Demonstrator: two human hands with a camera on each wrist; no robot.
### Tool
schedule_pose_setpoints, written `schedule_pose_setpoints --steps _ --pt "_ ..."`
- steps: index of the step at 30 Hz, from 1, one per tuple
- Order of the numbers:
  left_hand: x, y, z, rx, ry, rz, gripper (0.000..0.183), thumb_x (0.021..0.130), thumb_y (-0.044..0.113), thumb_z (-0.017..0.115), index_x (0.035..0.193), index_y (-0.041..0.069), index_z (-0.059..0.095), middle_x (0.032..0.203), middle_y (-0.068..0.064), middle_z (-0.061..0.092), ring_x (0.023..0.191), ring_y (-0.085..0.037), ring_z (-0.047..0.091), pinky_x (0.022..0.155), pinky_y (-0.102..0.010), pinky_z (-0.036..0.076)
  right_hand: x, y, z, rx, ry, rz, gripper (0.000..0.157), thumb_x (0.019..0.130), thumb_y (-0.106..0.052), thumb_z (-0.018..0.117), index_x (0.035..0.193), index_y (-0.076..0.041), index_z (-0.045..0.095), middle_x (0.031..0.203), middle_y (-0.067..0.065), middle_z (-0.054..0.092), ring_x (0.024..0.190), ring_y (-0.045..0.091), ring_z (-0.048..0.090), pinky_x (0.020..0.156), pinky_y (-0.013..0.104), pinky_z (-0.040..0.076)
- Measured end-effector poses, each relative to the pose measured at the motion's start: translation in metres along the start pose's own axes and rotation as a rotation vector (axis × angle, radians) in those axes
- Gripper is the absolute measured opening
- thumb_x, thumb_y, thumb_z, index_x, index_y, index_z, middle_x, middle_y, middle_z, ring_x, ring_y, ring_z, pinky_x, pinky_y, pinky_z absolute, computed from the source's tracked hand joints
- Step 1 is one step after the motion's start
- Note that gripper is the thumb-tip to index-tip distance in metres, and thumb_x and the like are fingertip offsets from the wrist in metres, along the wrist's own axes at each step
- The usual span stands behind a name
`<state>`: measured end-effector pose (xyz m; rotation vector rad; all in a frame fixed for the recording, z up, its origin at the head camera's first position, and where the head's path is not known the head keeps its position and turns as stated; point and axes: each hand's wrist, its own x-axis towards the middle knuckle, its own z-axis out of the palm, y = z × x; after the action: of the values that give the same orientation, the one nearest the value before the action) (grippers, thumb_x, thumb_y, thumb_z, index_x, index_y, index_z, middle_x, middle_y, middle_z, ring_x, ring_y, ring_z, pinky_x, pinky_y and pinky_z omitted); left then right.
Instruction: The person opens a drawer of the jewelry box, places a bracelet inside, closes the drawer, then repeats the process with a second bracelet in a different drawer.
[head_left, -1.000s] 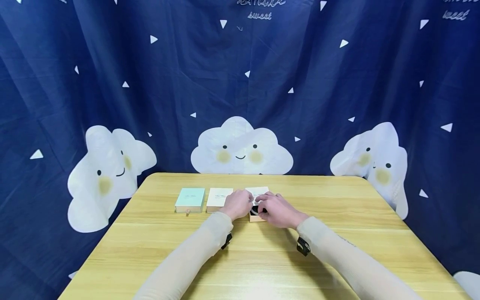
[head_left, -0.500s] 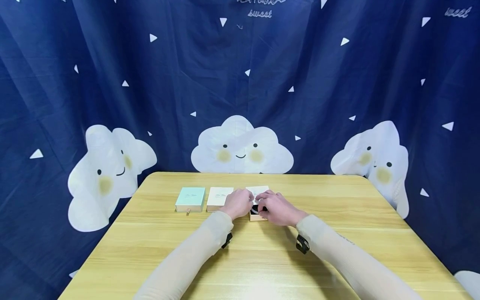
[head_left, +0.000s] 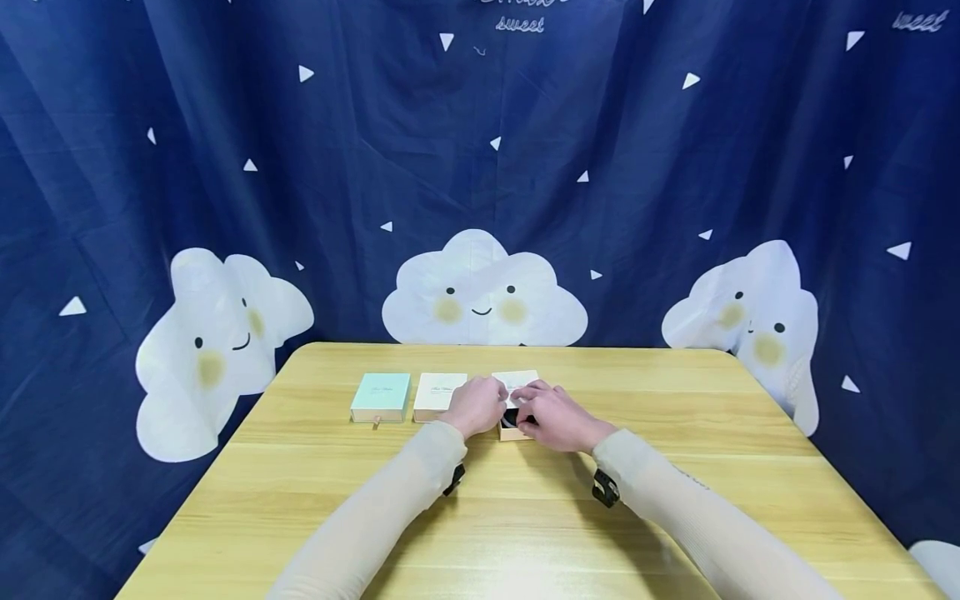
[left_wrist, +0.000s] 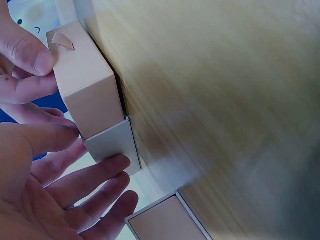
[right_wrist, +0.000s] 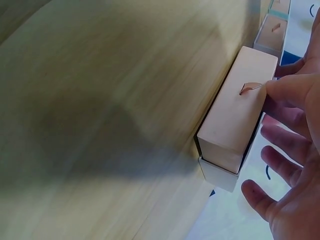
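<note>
A small pale drawer box (head_left: 514,380) lies on the table in the head view, its pink drawer (head_left: 513,434) pulled out towards me and dark inside. Part of a light curved band shows in the drawer, its kind unclear. My left hand (head_left: 477,407) is at the box's left side; in the left wrist view a fingertip touches the white sleeve (left_wrist: 110,142) and the thumb reaches the drawer's rim. My right hand (head_left: 561,421) bends over the drawer from the right, thumb by the front's upper edge near the ribbon tab (right_wrist: 251,87). The fingertips inside are hidden.
To the left of the box stand a second white drawer box (head_left: 437,392) and a mint-green one (head_left: 381,393), both pushed in. They sit in a row on the wooden table (head_left: 645,387). A blue curtain (head_left: 630,208) with clouds hangs behind.
Both hands stay at the drawer with hardly any movement. The head view has tilted down slightly, so everything shifts a few pixels.
</note>
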<state>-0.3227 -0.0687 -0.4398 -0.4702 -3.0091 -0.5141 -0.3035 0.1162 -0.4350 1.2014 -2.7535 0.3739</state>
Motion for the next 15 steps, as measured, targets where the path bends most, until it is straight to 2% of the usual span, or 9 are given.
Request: schedule_pose_setpoints --steps 4,15 --pt "0.0006 0.0010 0.0005 0.004 0.001 -0.002 0.026 0.095 0.021 0.064 0.118 0.016 0.075 0.117 -0.001 0.074 0.110 -0.022 0.069 0.085 -0.042 0.057 -0.0015 0.0002 -0.0005 0.007 0.006 -0.003 0.011 0.093 -0.015 0.069 0.089 -0.015 0.079 0.139 0.014 0.061 0.129 0.034 0.050 0.095 0.071 0.042" --pt "0.0000 -0.0004 -0.0023 -0.003 -0.015 0.003 0.026 0.094 0.021 0.065 0.118 0.016 0.075 0.118 -0.002 0.074 0.108 -0.022 0.068 0.085 -0.042 0.057 -0.0070 0.0019 0.0006 0.034 0.020 0.022 0.010 0.093 -0.019 0.069 0.097 -0.015 0.077 0.139 0.013 0.061 0.130 0.032 0.050 0.098 0.065 0.042"
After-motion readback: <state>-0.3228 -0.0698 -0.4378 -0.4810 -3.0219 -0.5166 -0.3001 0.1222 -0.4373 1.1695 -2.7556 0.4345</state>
